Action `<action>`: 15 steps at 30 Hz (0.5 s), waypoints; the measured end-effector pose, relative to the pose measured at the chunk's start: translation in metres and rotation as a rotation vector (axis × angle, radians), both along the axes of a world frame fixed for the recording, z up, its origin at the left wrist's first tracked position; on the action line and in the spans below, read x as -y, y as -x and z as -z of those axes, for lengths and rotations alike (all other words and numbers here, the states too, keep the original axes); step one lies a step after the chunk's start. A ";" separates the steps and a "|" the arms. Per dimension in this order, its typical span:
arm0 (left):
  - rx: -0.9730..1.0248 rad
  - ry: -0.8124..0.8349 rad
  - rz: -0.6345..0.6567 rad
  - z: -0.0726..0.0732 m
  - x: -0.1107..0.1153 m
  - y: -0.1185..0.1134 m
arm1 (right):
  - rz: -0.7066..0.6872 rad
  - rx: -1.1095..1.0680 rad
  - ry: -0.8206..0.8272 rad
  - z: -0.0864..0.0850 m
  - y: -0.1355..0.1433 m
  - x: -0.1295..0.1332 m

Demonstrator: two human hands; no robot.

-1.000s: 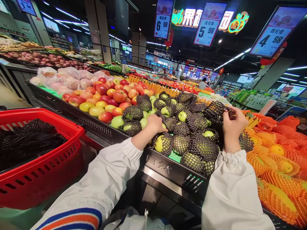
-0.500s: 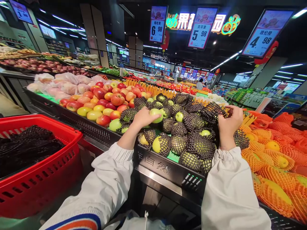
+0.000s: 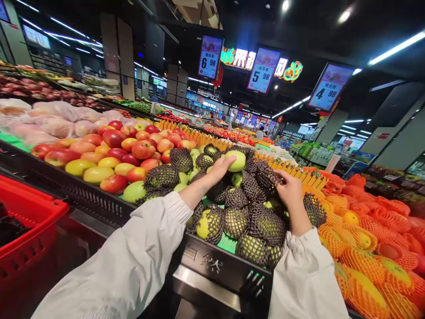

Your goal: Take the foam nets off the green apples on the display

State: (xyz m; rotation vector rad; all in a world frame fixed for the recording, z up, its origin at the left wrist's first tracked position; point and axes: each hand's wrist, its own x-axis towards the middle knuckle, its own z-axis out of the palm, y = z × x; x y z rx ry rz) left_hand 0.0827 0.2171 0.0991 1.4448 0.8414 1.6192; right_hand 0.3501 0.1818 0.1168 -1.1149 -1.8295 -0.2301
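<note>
Green apples, many in dark foam nets (image 3: 236, 221), fill a black display crate (image 3: 212, 261). My left hand (image 3: 219, 170) is closed on a bare green apple (image 3: 237, 161) above the middle of the pile, its thumb on the fruit's near side. At the pile's right side, my right hand (image 3: 289, 188) pinches the edge of a dark foam net (image 3: 265, 173); whether fruit is inside that net is hard to tell. Several bare green apples show between the netted ones near my left wrist.
Red and yellow apples (image 3: 113, 153) lie to the left, with bagged fruit (image 3: 49, 122) beyond. A red basket (image 3: 36, 217) stands at the lower left. Orange-netted fruit (image 3: 365, 266) fills the right side. Price signs (image 3: 264, 70) hang overhead.
The view has shifted and tilted up. My left hand has carried the bare green apple farther back and right over the pile. My right hand has come nearer to it, with the dark net.
</note>
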 end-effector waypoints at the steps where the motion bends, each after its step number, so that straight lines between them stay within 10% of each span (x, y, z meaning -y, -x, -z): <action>1: 0.018 0.024 0.027 0.003 0.000 0.002 | -0.059 0.063 -0.057 -0.002 0.004 0.005; 7: -0.039 0.166 0.072 0.008 0.004 0.009 | -0.180 0.123 -0.206 -0.003 0.028 0.029; 15: -0.575 -0.162 -0.015 0.013 0.010 0.005 | -0.411 -0.316 0.169 0.007 0.047 0.024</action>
